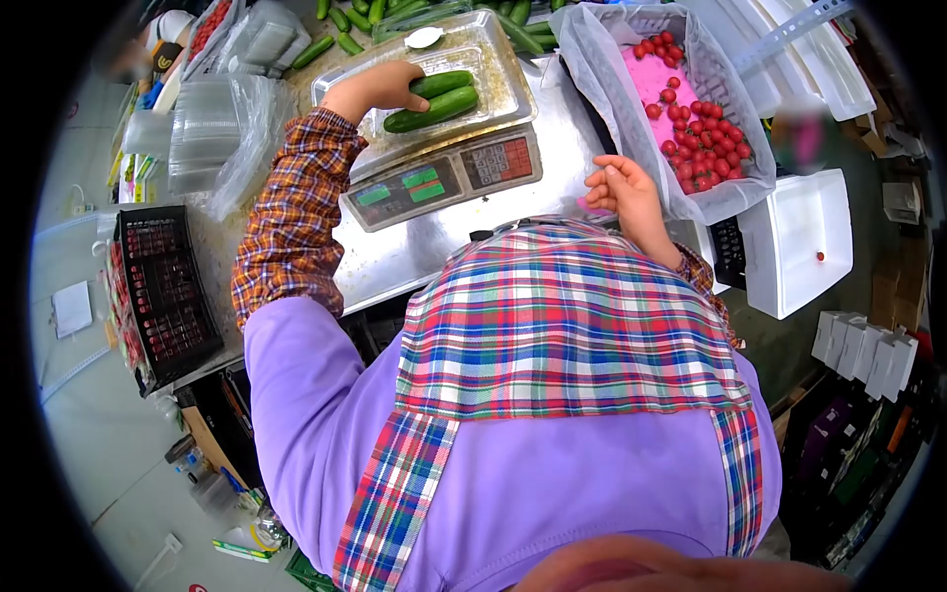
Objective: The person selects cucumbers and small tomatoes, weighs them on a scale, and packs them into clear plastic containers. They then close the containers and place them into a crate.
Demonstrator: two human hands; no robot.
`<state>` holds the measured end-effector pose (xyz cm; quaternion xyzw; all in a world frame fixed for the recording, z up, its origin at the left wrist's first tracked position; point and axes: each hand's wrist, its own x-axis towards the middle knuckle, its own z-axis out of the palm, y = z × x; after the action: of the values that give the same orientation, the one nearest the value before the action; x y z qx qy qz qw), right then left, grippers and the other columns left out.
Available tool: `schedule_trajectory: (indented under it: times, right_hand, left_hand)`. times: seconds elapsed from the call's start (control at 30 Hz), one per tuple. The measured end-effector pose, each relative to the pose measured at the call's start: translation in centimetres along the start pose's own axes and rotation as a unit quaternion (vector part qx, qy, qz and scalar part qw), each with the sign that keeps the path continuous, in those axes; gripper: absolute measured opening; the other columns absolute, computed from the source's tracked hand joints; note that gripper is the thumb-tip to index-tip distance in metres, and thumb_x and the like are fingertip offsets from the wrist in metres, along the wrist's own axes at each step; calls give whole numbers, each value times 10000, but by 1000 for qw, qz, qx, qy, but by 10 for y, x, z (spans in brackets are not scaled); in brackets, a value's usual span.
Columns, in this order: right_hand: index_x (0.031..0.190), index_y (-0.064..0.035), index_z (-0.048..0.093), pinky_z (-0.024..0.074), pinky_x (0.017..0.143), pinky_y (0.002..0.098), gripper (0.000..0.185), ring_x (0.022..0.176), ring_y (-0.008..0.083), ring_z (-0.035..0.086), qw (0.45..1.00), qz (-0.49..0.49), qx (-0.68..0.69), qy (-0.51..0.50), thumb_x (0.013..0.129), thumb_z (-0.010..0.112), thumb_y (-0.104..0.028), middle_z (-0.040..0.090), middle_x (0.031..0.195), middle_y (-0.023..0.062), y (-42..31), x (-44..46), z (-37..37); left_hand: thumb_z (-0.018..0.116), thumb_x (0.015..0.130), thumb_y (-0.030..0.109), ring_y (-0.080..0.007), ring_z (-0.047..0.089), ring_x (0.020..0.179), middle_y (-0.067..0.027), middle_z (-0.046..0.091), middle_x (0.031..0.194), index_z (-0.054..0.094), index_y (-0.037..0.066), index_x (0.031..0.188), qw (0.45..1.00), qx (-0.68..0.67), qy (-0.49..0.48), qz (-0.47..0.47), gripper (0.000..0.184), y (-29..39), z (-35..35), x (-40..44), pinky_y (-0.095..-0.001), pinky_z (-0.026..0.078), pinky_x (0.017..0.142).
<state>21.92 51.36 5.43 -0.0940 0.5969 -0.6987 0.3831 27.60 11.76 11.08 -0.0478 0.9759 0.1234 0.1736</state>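
My left hand (380, 89) is over the scale's pan, closed around the end of the upper cucumber (446, 83), its fingers partly hidden. A second cucumber (431, 110) lies just below, close to the thumb. Both rest on the clear-looking tray (508, 94) of a digital scale (444, 178) with green displays and a keypad. My right hand (631, 200) hovers near the front of the metal table, holding nothing, its fingers loosely bent and apart. It is beside a lined crate (725, 202) of red cherry tomatoes (705, 148).
More cucumbers (345, 42) lie at the back of the table (390, 261). Stacked clear plastic boxes (202, 148) in a bag stand left, above a black crate (163, 296). A white foam box (809, 242) is at right. Another person's blue-gloved hand (150, 96) shows at upper left.
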Motion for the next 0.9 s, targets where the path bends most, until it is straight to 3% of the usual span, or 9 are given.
schedule_trajectory:
  times: [0.2, 0.33, 0.43, 0.5, 0.53, 0.67, 0.77, 0.87, 0.9]
  right_hand:
    - [1120, -5, 512, 522, 636, 252, 229, 705, 142, 626, 1000, 3, 8, 18, 974, 402, -142, 629, 879, 101, 8, -4, -7]
    - [1121, -7, 512, 523, 642, 256, 230, 707, 144, 626, 999, 12, 1, 30, 973, 409, -150, 630, 884, 99, 14, -7, -13]
    - [1117, -6, 515, 523, 647, 257, 231, 714, 144, 626, 999, 13, -3, 31, 973, 416, -157, 629, 873, 92, 15, -7, -15]
    - [1114, -5, 517, 520, 648, 256, 233, 712, 141, 624, 1000, 12, -6, 18, 974, 418, -162, 627, 861, 88, 13, -7, -12]
    - [1112, -5, 518, 519, 648, 255, 234, 711, 140, 623, 1000, 11, -8, 12, 974, 418, -164, 626, 854, 86, 12, -6, -12]
    - [1111, -9, 522, 514, 643, 251, 232, 697, 132, 614, 1000, -11, -21, -13, 976, 413, -164, 622, 831, 79, 17, -5, -15]
    - [1113, -12, 522, 512, 642, 248, 227, 690, 129, 609, 1000, -7, -25, -13, 975, 412, -155, 622, 825, 76, 17, -9, -20]
    - [1120, -16, 518, 512, 641, 246, 227, 689, 129, 609, 999, 1, -33, -12, 971, 421, -157, 621, 824, 73, 24, -10, -26]
    - [1126, -19, 515, 512, 640, 246, 230, 689, 130, 608, 999, 4, -41, -16, 969, 428, -164, 621, 825, 72, 26, -10, -28]
  left_hand:
    - [706, 753, 231, -248, 598, 835, -146, 635, 948, 582, 64, 1074, 992, -76, 98, 20, 383, -12, -9, 2, -350, 466, 729]
    - [734, 708, 171, -270, 606, 802, -142, 617, 849, 557, 52, 964, 977, -48, 199, 55, 334, -5, -34, -6, -353, 469, 699]
    - [686, 677, 58, -344, 606, 857, -176, 623, 898, 566, 49, 989, 975, 64, 178, 113, 335, -3, -35, 3, -403, 482, 716]
    - [668, 652, 11, -365, 601, 871, -186, 623, 911, 583, 49, 1024, 972, 159, 110, 132, 384, -9, -16, 25, -411, 484, 729]
    - [680, 674, 21, -355, 608, 873, -169, 635, 919, 551, 62, 1125, 958, 184, 161, 152, 470, -6, -7, 31, -414, 485, 740]
    - [691, 737, 86, -331, 616, 887, -137, 660, 958, 416, 105, 1279, 987, -12, 135, 91, 608, 28, -6, 30, -416, 484, 756]
    - [669, 791, 183, -328, 615, 881, -155, 651, 994, 574, 77, 1136, 996, 19, 66, 55, 373, 18, 11, 29, -399, 485, 755]
    - [649, 816, 232, -329, 614, 884, -170, 645, 1000, 629, 51, 1036, 990, -34, 118, 70, 286, 0, 23, 28, -404, 482, 769]
    - [667, 804, 231, -322, 613, 908, -175, 641, 1025, 604, 57, 1091, 994, -14, 98, 56, 342, -5, 23, 27, -405, 480, 781]
